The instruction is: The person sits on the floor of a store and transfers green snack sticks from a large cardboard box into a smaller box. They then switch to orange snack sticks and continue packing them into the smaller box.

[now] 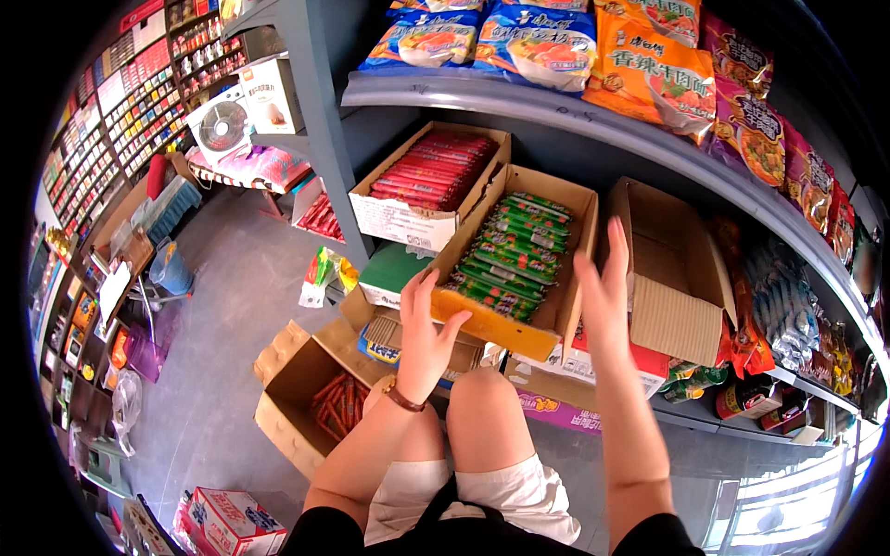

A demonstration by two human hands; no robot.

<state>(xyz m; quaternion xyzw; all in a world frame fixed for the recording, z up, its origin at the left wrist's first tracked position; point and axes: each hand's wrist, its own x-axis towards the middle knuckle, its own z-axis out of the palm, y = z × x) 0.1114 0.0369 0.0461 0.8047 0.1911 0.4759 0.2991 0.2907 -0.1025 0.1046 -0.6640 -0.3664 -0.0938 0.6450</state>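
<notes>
A cardboard box (480,321) of green-wrapped sausage sticks (514,250) juts from the shelf toward me. At its near left corner is my left hand (424,333), thumb against the front wall and fingers spread along the side. My right hand (603,299) is raised beside the right wall, thumb and fingers apart; whether its palm touches the cardboard is hard to tell. Left of this box sits another carton (403,221) filled with red-wrapped sticks (438,167). To the right is a carton (674,243) with its flap folded down and no contents visible.
Instant noodle packets (535,45) line the shelf above. By my left knee, an opened carton (285,396) on the floor holds red sticks (339,403). A grey shelf upright (323,125) stands left. Farther away are a blue bin (171,267) and a box fan (221,128).
</notes>
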